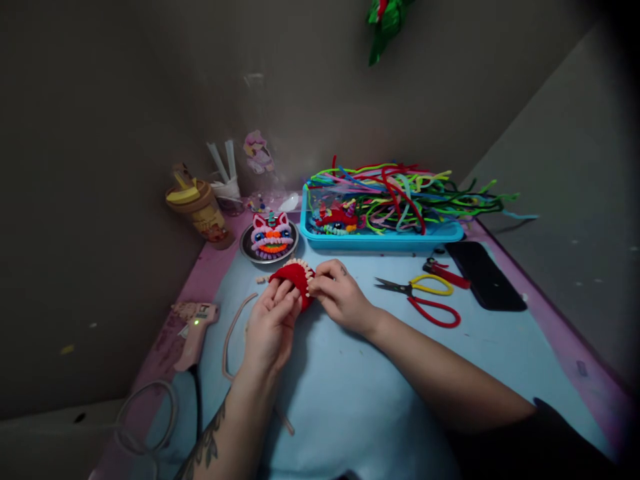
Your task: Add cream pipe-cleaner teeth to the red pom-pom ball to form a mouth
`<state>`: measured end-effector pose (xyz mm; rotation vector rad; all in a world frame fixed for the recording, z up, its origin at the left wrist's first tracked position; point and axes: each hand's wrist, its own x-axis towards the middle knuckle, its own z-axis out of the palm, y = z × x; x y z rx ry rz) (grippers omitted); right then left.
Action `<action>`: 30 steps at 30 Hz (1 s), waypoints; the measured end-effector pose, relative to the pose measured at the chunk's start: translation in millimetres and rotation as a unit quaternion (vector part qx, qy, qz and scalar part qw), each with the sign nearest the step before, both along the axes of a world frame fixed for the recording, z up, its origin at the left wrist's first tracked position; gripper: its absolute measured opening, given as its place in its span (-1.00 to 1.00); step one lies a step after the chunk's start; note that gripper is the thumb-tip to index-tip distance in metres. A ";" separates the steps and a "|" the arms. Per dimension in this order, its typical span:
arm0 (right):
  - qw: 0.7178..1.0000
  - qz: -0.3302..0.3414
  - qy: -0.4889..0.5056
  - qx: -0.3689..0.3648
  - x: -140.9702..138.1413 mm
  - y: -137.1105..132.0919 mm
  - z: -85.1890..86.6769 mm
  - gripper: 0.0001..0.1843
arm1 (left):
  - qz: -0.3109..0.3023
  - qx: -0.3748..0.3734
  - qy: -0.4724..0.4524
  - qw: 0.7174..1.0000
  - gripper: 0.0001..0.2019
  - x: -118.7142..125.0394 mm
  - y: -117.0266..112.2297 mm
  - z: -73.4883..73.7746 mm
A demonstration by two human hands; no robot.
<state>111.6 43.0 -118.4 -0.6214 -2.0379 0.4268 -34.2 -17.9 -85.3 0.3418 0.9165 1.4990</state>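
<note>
Both my hands hold a small red pipe-cleaner piece [296, 276] edged with a row of pale beige loops, just above the blue mat. My left hand [273, 323] grips its lower left side with curled fingers. My right hand [339, 293] pinches its right edge where the beige trim runs. A loose beige pipe cleaner [233, 332] curves on the mat to the left of my left hand.
A blue tray [380, 237] of many coloured pipe cleaners stands behind. A finished lion head sits in a metal dish [270, 240]. Scissors [425, 300], red pliers [447, 273] and a black phone [484, 275] lie to the right. A pink glue gun [194, 330] rests at the left.
</note>
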 end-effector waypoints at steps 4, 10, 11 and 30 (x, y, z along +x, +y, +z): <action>1.000 0.004 0.005 -0.005 -0.7 -0.7 0.1 -0.84 | 0.006 0.002 -0.007 1.000 -0.55 1.4 0.0 -0.4; 1.000 -0.006 -0.007 0.003 -1.6 -1.7 -1.5 -0.84 | 0.012 0.013 0.016 1.000 -0.52 4.3 -0.9 -0.4; 1.000 -0.010 -0.014 0.014 -1.3 -1.9 -1.8 -0.84 | 0.013 0.019 0.023 0.999 -0.51 4.9 -1.3 -0.5; 0.990 -0.050 -0.006 0.133 2.4 -8.0 -1.7 -0.78 | 0.067 0.075 0.110 0.989 -0.23 11.5 -15.0 -20.3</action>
